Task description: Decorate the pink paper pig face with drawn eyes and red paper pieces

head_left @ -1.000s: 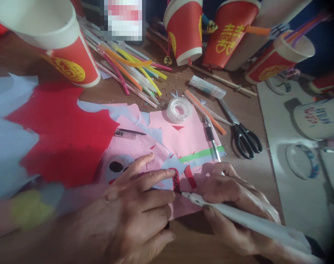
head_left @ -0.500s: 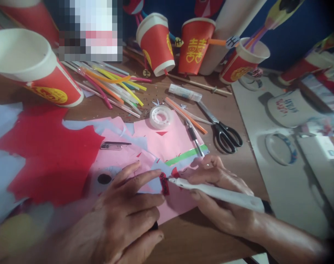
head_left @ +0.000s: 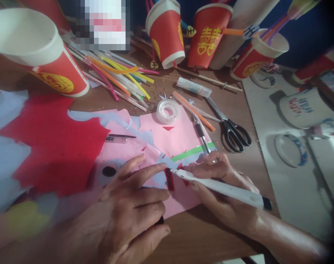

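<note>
A white marker (head_left: 221, 189) is gripped between the thumb and fingers of my right hand (head_left: 224, 183). Its dark tip touches the upper end of a small red paper strip (head_left: 169, 180) that bears black loops. My left hand (head_left: 136, 201) lies palm down with its fingers spread, two fingertips at the strip's left edge. Part of a black object shows under its lower fingers. Beneath the strip is pink paper (head_left: 180, 203). Between the hands and the tape roll (head_left: 168, 111) runs a green strip (head_left: 193, 151). A black-capped pen (head_left: 202, 134) lies just beyond my right hand.
Red paper (head_left: 57, 139) covers the left side. Black-handled scissors (head_left: 234, 135) and a glue stick (head_left: 193, 87) lie at the right. Behind are coloured straws (head_left: 114, 77) and red paper cups (head_left: 208, 36). A larger cup (head_left: 65, 66) stands at the left, a white cup (head_left: 307, 107) at the right.
The whole view has shifted, so things appear further right and slightly higher. The marker tip is now nearer the strip's top end. Both hands keep nearly the same pose.
</note>
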The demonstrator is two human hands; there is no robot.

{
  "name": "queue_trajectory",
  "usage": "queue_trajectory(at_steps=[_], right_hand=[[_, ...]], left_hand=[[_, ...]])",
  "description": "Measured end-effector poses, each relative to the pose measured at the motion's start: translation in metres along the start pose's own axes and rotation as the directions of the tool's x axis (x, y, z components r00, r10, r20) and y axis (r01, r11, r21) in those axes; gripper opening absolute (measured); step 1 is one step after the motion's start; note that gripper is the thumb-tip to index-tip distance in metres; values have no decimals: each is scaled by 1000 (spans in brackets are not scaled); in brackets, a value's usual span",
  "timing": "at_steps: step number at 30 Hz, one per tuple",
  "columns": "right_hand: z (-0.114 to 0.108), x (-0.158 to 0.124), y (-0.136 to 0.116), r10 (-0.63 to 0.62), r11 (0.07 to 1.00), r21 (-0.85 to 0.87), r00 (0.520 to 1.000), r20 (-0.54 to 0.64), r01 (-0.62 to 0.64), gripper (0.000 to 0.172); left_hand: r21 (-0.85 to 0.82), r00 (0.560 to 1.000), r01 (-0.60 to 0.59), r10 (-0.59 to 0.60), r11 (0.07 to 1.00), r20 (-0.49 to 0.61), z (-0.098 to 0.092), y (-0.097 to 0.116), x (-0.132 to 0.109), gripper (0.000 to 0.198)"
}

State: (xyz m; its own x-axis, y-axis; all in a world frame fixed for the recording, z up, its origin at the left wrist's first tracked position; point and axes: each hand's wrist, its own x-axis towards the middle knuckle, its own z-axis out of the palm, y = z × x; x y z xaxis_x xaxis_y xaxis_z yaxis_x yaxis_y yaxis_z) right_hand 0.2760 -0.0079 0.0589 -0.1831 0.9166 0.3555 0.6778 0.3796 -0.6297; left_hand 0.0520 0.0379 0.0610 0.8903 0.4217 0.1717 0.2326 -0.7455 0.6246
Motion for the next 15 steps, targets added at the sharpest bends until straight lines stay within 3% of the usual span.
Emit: queue_trajectory(at_steps=[15], right_hand=[[0, -2, 0, 4, 998, -57, 999, 48, -1, 14]], left_hand=[[-24, 1000, 7, -7, 1000, -6, 0, 0, 1, 14]])
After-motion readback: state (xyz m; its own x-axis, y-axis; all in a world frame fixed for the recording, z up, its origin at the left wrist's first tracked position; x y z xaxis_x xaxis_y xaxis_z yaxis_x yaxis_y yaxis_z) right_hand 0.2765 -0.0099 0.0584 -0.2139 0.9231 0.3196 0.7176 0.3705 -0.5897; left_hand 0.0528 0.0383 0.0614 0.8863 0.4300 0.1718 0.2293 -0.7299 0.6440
